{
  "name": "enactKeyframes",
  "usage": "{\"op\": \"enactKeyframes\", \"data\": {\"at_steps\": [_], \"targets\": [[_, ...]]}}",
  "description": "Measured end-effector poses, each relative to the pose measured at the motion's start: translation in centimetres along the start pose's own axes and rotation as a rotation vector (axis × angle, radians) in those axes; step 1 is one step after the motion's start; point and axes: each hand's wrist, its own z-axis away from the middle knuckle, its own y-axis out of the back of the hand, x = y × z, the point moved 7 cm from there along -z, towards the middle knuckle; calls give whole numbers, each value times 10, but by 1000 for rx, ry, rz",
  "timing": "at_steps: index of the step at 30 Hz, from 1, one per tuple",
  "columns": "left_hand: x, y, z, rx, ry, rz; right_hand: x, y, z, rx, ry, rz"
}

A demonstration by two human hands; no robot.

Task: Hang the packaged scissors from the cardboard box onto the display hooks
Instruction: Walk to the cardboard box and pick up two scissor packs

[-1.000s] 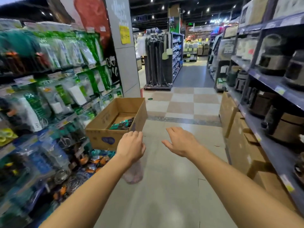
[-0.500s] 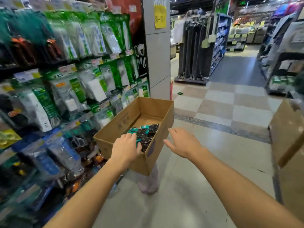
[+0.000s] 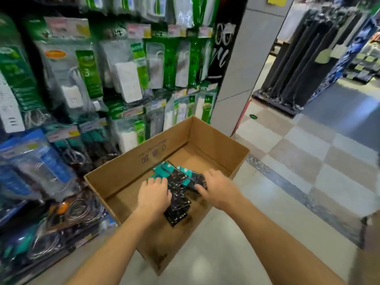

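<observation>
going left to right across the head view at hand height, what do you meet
blue-packaged goods on the display rack → brown cardboard box's left wall → left hand → black-and-teal packaged scissors → right hand → beige checkered floor

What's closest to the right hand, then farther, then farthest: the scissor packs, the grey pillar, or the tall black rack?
1. Scissor packs, inside the cardboard box, touching the right hand.
2. Grey pillar, behind the box.
3. Tall black rack, across the aisle, upper right.

Single head view, looking steeply down, close over cardboard box (image 3: 131, 173) interior.
</observation>
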Motion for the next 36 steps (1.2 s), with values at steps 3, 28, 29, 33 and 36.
{"op": "enactKeyframes", "data": {"at_steps": [3, 28, 29, 33, 36], "targets": [[-8, -13, -24, -52, 37, -11, 12, -16, -43, -56, 32, 14], [-18, -127, -115, -520, 832, 198, 27, -175, -266, -478, 450, -125], [-15, -133, -114, -532, 860, 229, 29, -180, -267, -478, 458, -123], [-5, -158, -114, -536, 954, 339, 37, -193, -274, -511, 468, -114], [-2, -165, -114, -463, 1061, 435, 42, -199, -279, -520, 476, -138]]}}
